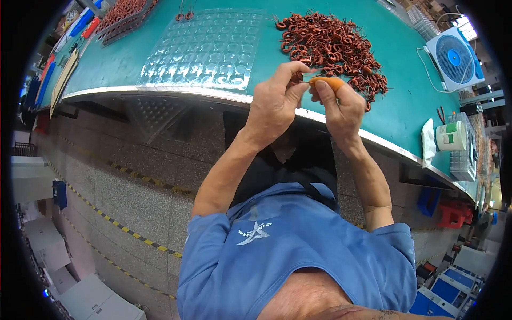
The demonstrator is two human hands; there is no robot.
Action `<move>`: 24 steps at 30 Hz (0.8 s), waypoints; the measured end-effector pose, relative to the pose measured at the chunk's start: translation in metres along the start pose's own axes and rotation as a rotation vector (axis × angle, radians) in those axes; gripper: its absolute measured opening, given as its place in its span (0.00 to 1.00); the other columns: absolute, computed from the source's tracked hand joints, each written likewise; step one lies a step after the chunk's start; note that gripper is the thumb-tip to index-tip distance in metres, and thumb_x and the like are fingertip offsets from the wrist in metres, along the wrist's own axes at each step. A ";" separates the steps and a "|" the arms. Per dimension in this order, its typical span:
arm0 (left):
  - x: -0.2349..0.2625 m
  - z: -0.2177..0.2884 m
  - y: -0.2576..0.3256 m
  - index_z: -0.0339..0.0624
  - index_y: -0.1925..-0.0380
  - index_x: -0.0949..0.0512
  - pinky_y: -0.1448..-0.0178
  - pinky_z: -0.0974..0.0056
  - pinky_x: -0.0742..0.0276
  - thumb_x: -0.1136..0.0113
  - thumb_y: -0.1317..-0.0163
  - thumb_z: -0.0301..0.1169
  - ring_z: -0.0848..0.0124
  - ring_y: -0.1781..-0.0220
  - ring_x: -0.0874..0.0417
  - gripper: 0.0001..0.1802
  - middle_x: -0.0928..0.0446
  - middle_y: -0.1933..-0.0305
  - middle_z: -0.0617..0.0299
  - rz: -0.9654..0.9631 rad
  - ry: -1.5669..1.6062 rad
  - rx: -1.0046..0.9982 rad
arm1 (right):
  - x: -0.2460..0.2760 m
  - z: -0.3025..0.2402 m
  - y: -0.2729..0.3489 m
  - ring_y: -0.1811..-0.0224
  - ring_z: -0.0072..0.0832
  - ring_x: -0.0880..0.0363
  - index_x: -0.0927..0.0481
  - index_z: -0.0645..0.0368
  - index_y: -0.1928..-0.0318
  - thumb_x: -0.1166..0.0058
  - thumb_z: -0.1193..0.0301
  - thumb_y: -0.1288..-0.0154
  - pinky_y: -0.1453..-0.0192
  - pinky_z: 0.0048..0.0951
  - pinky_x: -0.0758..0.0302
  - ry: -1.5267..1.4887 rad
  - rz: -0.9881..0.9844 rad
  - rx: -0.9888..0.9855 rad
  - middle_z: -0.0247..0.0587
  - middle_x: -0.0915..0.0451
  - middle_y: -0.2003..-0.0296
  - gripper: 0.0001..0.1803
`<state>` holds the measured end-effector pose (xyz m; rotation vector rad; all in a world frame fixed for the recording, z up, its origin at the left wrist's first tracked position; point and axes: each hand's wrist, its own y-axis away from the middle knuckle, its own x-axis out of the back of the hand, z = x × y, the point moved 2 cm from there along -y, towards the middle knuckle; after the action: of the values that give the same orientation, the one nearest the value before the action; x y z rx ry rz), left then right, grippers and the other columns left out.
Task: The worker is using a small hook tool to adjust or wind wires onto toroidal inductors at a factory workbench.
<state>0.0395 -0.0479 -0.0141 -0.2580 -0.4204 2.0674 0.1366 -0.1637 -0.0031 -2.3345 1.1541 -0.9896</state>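
My left hand (273, 104) is closed, pinching a small reddish-brown wire-wound ring coil (296, 79) between thumb and fingers above the bench's front edge. In my right hand (342, 109) is a tool with an orange handle (334, 82), its narrow end pointing at the coil. The fingers hide that tip, so its kind is unclear. Just beyond both hands lies a loose pile of similar ring coils (328, 45) with wire leads. Left of them rests a clear plastic tray (198, 50) with round pockets. A pair of ring coils (184, 16) sits at its far edge.
The green bench top (408, 58) has a white front edge. At the far left stands a stack of trays with coils (120, 21). To the right are a blue-and-white fan (455, 57), a white tub (451, 136) and a white cloth (429, 143).
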 end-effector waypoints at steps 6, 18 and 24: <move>0.002 0.005 0.003 0.36 0.51 0.28 0.70 0.72 0.29 0.44 0.32 0.25 0.79 0.75 0.26 0.11 0.26 0.76 0.66 0.042 -0.142 -0.090 | 0.012 0.005 -0.011 0.77 0.17 0.25 0.16 0.65 0.63 0.46 0.64 0.29 0.71 0.19 0.29 -0.501 -0.057 -0.378 0.35 0.19 0.75 0.15; 0.017 -0.020 0.011 0.34 0.52 0.27 0.68 0.74 0.28 0.48 0.28 0.39 0.79 0.74 0.24 0.18 0.26 0.75 0.65 -0.209 0.054 0.225 | 0.000 0.021 0.001 0.79 0.17 0.24 0.19 0.65 0.59 0.44 0.65 0.31 0.77 0.16 0.31 -0.611 -0.172 -0.448 0.35 0.20 0.75 0.13; 0.012 -0.011 0.014 0.34 0.52 0.28 0.71 0.73 0.30 0.50 0.27 0.39 0.78 0.76 0.27 0.17 0.29 0.75 0.66 -0.203 0.046 0.163 | 0.000 0.013 0.002 0.80 0.19 0.22 0.20 0.65 0.60 0.42 0.67 0.32 0.78 0.17 0.31 -0.694 -0.218 -0.492 0.35 0.20 0.76 0.12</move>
<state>0.0265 -0.0421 -0.0303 -0.1583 -0.2380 1.8804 0.1448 -0.1644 -0.0132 -2.8661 0.9238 0.1182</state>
